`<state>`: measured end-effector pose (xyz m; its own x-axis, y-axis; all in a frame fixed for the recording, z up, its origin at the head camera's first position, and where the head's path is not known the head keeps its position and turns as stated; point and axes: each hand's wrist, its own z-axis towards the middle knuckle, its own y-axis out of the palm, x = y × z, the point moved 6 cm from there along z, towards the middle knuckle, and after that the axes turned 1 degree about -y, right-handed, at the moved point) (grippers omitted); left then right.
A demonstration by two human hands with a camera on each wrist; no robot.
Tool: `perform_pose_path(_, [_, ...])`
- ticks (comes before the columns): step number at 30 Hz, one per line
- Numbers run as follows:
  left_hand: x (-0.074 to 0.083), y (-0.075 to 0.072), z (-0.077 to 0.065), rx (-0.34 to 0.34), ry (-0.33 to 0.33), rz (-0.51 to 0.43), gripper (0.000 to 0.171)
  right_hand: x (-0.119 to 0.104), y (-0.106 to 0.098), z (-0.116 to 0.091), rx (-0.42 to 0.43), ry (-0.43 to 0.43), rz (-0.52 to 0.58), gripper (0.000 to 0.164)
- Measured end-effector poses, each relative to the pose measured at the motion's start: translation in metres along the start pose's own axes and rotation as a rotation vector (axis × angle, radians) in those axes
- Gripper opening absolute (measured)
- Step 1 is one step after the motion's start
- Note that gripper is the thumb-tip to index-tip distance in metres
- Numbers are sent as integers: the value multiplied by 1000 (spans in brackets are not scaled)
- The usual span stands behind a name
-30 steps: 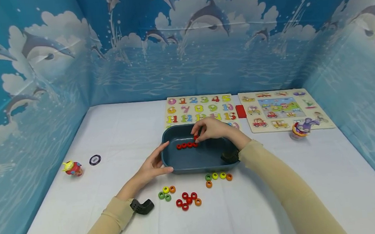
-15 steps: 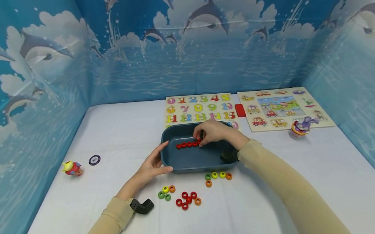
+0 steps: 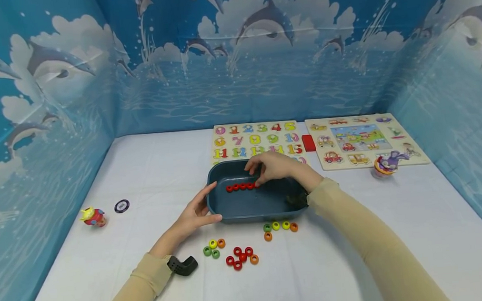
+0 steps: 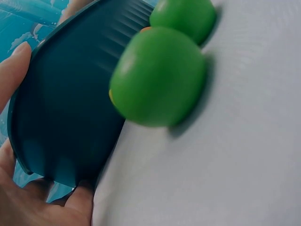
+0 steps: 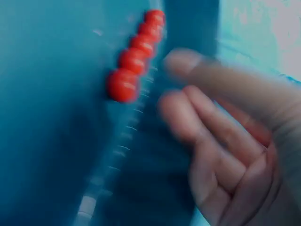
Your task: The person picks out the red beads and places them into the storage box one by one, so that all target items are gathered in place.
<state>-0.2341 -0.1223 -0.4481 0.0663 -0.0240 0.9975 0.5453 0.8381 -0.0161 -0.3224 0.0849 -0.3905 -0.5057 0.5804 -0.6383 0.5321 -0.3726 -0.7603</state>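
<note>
A dark teal plastic tray [image 3: 255, 211] stands in the middle of the white table. My left hand [image 3: 195, 213] holds its left end, thumb at the near corner and fingers along the end wall. Inside, several red beads [image 3: 242, 186] form a straight row. My right hand [image 3: 271, 166] hovers over the tray at the row's right end, fingertips parted. In the right wrist view, that hand [image 5: 225, 136] has nothing between thumb and fingers, and a gap separates it from the red beads [image 5: 134, 61]. Large in the left wrist view, green beads [image 4: 160, 77] lie beside the tray [image 4: 66, 94].
Loose red beads [image 3: 238, 265], green and yellow beads [image 3: 213, 243] and orange beads [image 3: 294, 227] lie before the tray. Behind are a number board [image 3: 255, 139], a red block [image 3: 308, 143] and a vehicle puzzle [image 3: 358, 140]. Small toys [image 3: 94, 217] and a round chip [image 3: 122, 206] sit farther out.
My right hand has brought a red bead down to the row's right end and let go of it; its fingers have parted. My left hand and the tray have stayed put.
</note>
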Motion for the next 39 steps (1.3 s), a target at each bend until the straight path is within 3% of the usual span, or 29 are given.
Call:
perform_pose_path(4, [0,0,-1,-1,11,2,81,-30,-14,-16,-18,-50,142,50])
perform_pose_path(7, [-2,-1,-2,6,24,17,81,-58,-17,-34,-24,-133,228,48])
perform_pose_path(10, [-4,-2,-1,10,28,30,80,-84,-8,-52,-22,-242,254,44])
perform_pose_path(14, [-4,-3,0,10,41,29,82,-102,22,-70,-18,-338,264,39])
perform_pose_path(19, [-3,-3,0,10,56,18,85,-102,65,-77,-20,-348,246,31])
perform_pose_path(26, [-4,-3,1,7,49,20,83,-82,111,-76,-24,-271,126,28])
perform_pose_path(31, [-1,-1,0,3,37,23,81,-74,121,-76,-9,-253,76,27])
perform_pose_path(39, [17,7,-4,-8,38,28,79,-71,121,-76,-8,-262,70,21])
